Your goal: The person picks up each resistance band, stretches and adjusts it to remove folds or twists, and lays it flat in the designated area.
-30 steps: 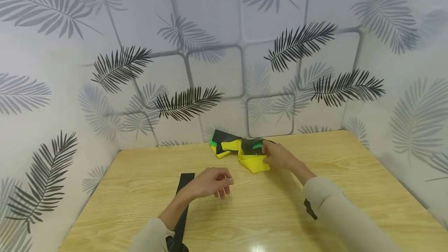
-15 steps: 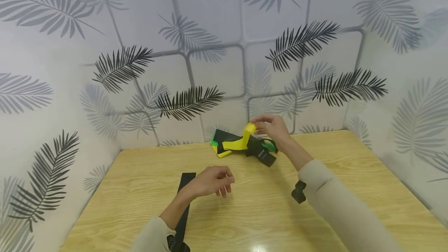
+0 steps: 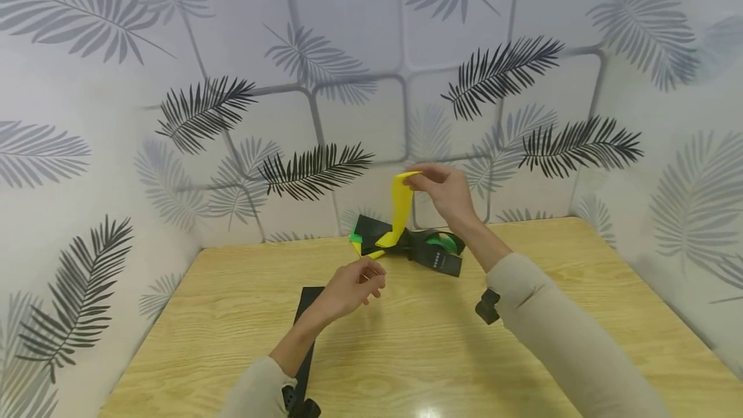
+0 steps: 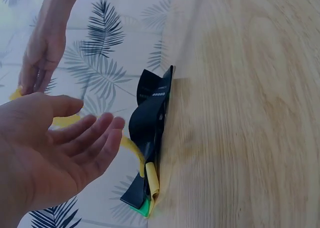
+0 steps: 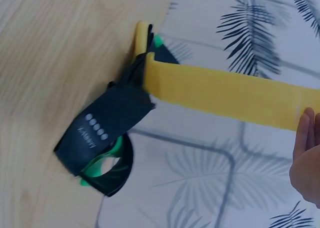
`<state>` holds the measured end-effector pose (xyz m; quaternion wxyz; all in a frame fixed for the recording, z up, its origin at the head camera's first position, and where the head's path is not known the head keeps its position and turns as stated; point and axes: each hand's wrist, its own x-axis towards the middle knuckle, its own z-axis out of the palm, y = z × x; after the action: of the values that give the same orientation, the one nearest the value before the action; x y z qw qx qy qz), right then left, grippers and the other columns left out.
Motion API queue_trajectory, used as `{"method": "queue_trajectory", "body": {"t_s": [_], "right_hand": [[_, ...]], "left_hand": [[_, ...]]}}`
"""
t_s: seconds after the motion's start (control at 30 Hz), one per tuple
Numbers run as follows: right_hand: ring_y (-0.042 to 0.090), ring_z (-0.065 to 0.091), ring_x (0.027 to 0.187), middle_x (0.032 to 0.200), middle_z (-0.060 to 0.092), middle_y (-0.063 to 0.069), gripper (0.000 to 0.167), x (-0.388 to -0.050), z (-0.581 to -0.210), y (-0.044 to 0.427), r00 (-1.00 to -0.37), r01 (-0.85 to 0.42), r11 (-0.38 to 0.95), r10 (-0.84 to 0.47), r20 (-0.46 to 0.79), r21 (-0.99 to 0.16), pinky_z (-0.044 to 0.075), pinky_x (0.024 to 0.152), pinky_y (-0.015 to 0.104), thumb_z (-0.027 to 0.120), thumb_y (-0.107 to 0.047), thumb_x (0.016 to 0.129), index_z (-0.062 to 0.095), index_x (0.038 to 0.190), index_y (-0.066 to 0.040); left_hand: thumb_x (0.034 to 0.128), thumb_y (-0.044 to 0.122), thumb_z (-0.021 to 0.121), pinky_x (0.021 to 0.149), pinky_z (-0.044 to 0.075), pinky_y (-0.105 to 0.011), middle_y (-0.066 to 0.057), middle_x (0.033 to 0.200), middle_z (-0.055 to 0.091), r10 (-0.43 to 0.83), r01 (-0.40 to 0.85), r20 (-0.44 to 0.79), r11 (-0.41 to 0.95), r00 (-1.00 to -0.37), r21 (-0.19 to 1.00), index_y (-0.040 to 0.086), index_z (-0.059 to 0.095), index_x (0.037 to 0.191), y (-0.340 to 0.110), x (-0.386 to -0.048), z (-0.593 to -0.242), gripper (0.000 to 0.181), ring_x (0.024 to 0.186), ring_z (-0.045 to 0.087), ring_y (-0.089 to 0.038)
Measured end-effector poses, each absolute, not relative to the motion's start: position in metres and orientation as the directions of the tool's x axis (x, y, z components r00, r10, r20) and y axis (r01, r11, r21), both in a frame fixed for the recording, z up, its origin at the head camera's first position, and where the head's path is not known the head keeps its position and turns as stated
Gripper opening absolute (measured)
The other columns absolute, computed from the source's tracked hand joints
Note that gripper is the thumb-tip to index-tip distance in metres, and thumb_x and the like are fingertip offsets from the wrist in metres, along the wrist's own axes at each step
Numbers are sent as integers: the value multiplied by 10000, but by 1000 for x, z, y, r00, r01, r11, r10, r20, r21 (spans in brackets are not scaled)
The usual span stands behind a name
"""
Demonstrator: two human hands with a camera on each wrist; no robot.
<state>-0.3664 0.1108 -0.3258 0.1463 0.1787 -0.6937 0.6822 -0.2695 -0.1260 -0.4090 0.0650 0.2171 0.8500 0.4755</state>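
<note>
A tangle of flat resistance loop bands lies at the back of the table. My right hand [image 3: 449, 195] pinches the end of the yellow band [image 3: 400, 208] and holds it up; its lower part still runs into the bundle. Around its foot lie the black band [image 3: 441, 260], with white print, and a green band [image 3: 445, 242] showing inside a loop. My left hand [image 3: 355, 281] hovers in front of the bundle, fingers loosely bent, touching nothing. In the left wrist view its palm [image 4: 55, 153] faces the bands with nothing in it.
Another black band [image 3: 306, 298] stretches flat along the table beneath my left forearm. The wooden table [image 3: 406, 353] ends at a leaf-patterned wall [image 3: 360, 115] just behind the bundle. Walls also rise at both sides.
My right hand has risen from the bundle, drawing the yellow band upright out of it. The black band's printed end now shows. My left hand has moved slightly up toward the bands.
</note>
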Motion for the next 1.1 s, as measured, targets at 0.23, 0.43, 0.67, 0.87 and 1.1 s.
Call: {"method": "queue_trajectory", "body": {"t_s": [0.23,0.43,0.67,0.87,1.1], "right_hand": [[209,626,906,1002,697,9,204,-349,-302,92,-848,-529,134,-36,529,-838,545,844,318,782,-232,959,813,1115,-104],[218,621,983,1067,667,75,193,-334,-290,83,-835,-550,187,-85,544,-814,541,949,414,746,-192,985,785,1118,-56],[251,633,930,1067,706,116,217,-328,-283,82,-879,-475,194,-63,472,-858,575,820,368,693,-224,1019,735,1160,-63],[235,630,882,1067,687,134,210,-336,-290,91,-899,-430,177,1,437,-885,566,730,306,650,-190,1025,696,1158,-34],[212,650,846,1124,661,139,255,-344,-303,109,-928,-365,86,52,370,-927,596,685,277,541,-71,1024,613,1261,-10]], "left_hand": [[1066,253,625,987,553,-519,-159,1449,545,264,217,129,338,-956,916,88,444,1524,-119,-282,-411,519,1278,565,-358],[1009,393,699,1147,400,-608,-91,1598,423,364,144,30,290,-931,946,273,325,1625,-111,-286,-417,730,1475,393,-374],[1045,331,651,1155,406,-543,-41,1349,689,561,113,-36,230,-827,967,145,556,1472,-109,-279,-420,476,1304,606,-250],[1062,223,624,996,568,-435,-132,1219,732,598,83,-51,196,-800,977,73,518,1454,-123,-275,-418,433,1096,734,-307],[1024,213,688,904,606,-469,-229,1186,719,514,35,-86,221,-853,975,74,551,1398,-153,-273,-426,422,970,751,-429]]}}
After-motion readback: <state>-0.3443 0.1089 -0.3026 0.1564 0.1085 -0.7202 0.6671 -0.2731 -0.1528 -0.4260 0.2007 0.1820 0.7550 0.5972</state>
